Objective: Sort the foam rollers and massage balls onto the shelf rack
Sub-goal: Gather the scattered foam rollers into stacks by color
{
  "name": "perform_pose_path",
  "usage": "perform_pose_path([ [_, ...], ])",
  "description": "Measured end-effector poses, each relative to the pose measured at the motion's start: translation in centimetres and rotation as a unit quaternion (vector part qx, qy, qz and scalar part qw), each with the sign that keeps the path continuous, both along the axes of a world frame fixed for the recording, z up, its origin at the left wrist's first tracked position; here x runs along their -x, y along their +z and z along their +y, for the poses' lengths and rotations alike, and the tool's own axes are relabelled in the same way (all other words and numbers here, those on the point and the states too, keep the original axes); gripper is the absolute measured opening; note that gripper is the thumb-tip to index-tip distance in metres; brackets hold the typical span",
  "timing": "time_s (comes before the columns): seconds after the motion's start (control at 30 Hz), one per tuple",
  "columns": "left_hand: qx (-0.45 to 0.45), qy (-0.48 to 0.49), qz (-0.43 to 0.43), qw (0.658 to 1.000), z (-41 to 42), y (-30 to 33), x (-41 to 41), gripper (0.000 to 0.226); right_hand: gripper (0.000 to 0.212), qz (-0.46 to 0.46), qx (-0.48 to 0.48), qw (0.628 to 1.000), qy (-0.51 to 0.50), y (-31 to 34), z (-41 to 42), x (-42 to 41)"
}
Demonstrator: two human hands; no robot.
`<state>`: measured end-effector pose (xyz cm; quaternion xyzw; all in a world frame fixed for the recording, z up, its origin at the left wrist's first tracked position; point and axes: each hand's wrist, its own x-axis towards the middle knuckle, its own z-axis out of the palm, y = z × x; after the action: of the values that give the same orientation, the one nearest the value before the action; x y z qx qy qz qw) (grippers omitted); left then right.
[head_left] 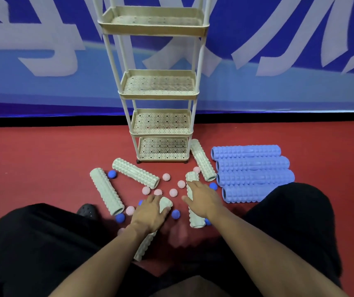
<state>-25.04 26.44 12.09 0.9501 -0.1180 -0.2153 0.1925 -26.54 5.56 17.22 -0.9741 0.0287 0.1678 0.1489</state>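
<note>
- Foam rollers: left hand [150, 213] curls over a pale green roller [165, 203]; right hand [201, 200] rests spread-fingered on another green roller [195, 219].
- Ridged, tube-shaped rollers lie on the red floor [43, 168].

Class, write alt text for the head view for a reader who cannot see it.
A person's left hand and right hand each rest on a pale green foam roller on a red floor, among spiky massage balls, before an empty shelf rack.

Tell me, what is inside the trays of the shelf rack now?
All four trays of the shelf rack show only their perforated bottoms; no rollers or balls lie inside. The top tray's front wall hides part of its floor.
</note>
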Motion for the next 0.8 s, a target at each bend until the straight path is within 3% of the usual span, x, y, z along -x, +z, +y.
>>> perform_pose_path([
  [0.37, -0.016, 0.016, 0.057, 0.998, -2.6, -5.6, -4.0, 0.058, 0.062, 0.06, 0.012, 0.998, -0.011, -5.9, -3.9, -2.8],
  [0.6, -0.029, 0.059, 0.145, 0.987, -3.3, -10.6, -5.8, 0.067, 0.065, 0.118, -0.006, 0.992, -0.041, -10.9, -6.0, -4.3],
  [0.8, -0.036, 0.054, 0.167, 0.984, -5.6, -13.6, -8.0, 0.068, 0.066, 0.138, -0.014, 0.988, -0.06, -14.4, -8.8, -7.2],
])
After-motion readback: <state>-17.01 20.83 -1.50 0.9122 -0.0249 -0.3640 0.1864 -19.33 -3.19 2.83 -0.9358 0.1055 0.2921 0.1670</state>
